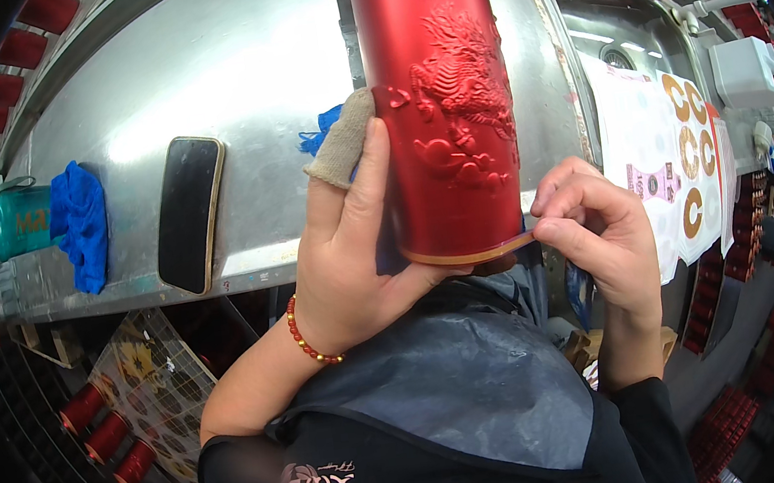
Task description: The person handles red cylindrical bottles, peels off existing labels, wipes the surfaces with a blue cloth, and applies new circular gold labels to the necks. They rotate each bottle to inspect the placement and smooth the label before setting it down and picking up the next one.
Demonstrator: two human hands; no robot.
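A red metal-look cylinder [436, 78] with a raised dragon-like creature and clouds stands in front of me. My left hand [347, 267] braces its left side and lower rim. Two of its fingers wear a grey knitted finger cover [350, 138], and a red and gold bead bracelet [301, 337] circles the wrist. Around the cylinder's lower edge runs a narrow gold-coloured band or tape [464, 257], with one end leading off to the right. Thumb and forefinger of my right hand [594, 239] pinch that end. A dark blue piece [581, 294] hangs below this hand; its kind is unclear.
On the metal worktop [254, 78] lie a smartphone [190, 214] and a blue cloth [81, 230] against a teal bottle [19, 219]. Right of me are a sink [619, 15], printed sheets [640, 141] and a white jug [747, 71]. Several red cylinders [105, 434] stand lower left.
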